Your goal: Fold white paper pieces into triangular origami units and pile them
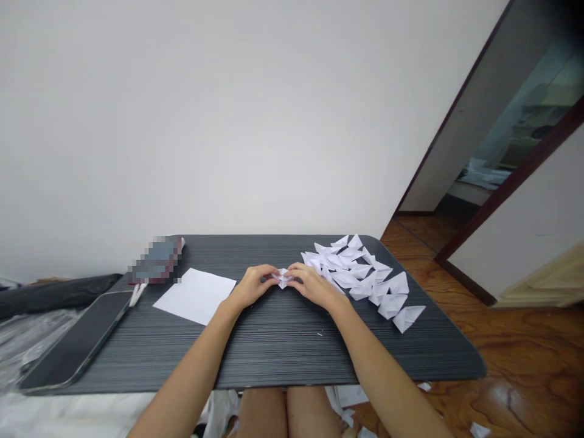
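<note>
From the head view, the left hand (pixel 252 286) and right hand (pixel 312 285) pinch a small folded paper (pixel 283 278) between their fingertips, over the middle of the dark table (pixel 283 340). Folded pieces (pixel 360 271) lie heaped beside the right hand; a flat white sheet (pixel 196 296) lies near the left.

A person's left hand (pixel 250 286) and right hand (pixel 312 283) grip a small folded white paper (pixel 282 278) between them over a dark wood-grain table (pixel 283 340). Folded paper pieces (pixel 360 267) lie clustered on the right side; a flat white sheet (pixel 196 295) and a dark phone (pixel 75 340) lie to the left, before a pale wall (pixel 255 121).
</note>
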Available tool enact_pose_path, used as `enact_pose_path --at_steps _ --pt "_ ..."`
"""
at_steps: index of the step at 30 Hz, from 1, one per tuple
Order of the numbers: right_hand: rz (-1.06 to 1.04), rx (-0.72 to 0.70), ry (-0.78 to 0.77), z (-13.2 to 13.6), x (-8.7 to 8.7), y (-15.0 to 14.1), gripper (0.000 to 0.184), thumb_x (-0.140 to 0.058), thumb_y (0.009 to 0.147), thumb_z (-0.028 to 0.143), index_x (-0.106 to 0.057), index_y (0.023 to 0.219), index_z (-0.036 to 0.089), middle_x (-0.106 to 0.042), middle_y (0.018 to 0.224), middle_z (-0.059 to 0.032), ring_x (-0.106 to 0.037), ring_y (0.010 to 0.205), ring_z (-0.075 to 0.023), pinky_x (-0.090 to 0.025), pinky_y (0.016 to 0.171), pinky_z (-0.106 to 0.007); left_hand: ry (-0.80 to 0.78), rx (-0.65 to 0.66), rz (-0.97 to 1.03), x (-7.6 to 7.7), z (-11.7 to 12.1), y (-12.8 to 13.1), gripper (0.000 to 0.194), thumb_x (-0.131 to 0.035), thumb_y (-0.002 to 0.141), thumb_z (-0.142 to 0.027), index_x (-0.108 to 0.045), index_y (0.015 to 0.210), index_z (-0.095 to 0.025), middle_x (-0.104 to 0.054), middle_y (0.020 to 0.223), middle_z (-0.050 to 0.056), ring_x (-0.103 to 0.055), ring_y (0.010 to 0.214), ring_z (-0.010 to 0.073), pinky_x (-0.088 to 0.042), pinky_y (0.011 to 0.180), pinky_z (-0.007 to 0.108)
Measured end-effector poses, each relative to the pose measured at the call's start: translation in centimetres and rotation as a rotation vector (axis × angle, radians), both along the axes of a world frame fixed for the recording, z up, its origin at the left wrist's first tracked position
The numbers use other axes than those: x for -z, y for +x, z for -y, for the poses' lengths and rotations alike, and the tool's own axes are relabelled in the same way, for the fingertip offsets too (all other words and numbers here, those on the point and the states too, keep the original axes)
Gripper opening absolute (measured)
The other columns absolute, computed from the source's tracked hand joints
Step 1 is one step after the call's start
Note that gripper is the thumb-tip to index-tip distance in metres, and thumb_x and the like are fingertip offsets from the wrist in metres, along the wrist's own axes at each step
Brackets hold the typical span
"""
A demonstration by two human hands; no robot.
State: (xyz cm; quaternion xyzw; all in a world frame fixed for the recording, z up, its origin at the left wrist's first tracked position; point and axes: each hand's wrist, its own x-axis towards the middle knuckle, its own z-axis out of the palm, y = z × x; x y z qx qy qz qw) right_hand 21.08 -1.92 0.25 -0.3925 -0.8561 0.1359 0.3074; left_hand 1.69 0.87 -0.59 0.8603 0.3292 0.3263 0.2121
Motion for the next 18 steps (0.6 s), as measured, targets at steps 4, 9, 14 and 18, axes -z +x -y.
enact_pose_path --at_steps 4,9,14,18 --pt "0.03 -0.005 0.013 -0.03 0.13 -0.01 0.018 -0.044 0.081 0.013 -0.062 0.083 0.016 -0.054 0.095 -0.0059 -0.053 0.088 -0.014 -0.042 0.08 -0.027 0.007 0.034 -0.032 -0.13 0.07 0.05 0.028 -0.05 0.078 -0.027 -0.054 0.103 -0.016 -0.06 0.096 0.006 -0.057 0.078 0.0132 -0.046 0.072 0.025" --pt "0.045 -0.004 0.026 -0.06 0.01 -0.01 0.02 -0.04 0.082 0.011 -0.06 0.085 0.015 -0.054 0.098 -0.0069 -0.053 0.088 -0.0144 -0.042 0.08 -0.027 0.116 0.068 -0.1 -0.01 -0.21 -0.07 0.021 -0.045 0.081 -0.026 -0.061 0.091 -0.016 -0.06 0.093 0.007 -0.056 0.085 0.0145 -0.044 0.078 0.027" --pt "0.056 0.006 0.032 -0.27 0.05 0.21 0.02 -0.041 0.082 0.012 -0.059 0.088 0.015 -0.056 0.098 -0.0068 -0.053 0.091 -0.0151 -0.042 0.082 -0.028 0.15 0.046 -0.125 0.21 -0.17 -0.11 0.021 -0.044 0.082 -0.026 -0.06 0.09 -0.016 -0.062 0.091 0.007 -0.057 0.084 0.0147 -0.044 0.077 0.027" --pt "0.045 0.004 0.041 -0.34 -0.03 0.35 0.018 -0.043 0.081 0.013 -0.059 0.087 0.016 -0.057 0.096 -0.0062 -0.054 0.09 -0.0151 -0.043 0.08 -0.028 0.172 0.03 -0.091 -0.15 0.18 0.02 0.022 -0.043 0.083 -0.025 -0.059 0.095 -0.017 -0.06 0.095 0.007 -0.056 0.086 0.0147 -0.043 0.079 0.027"
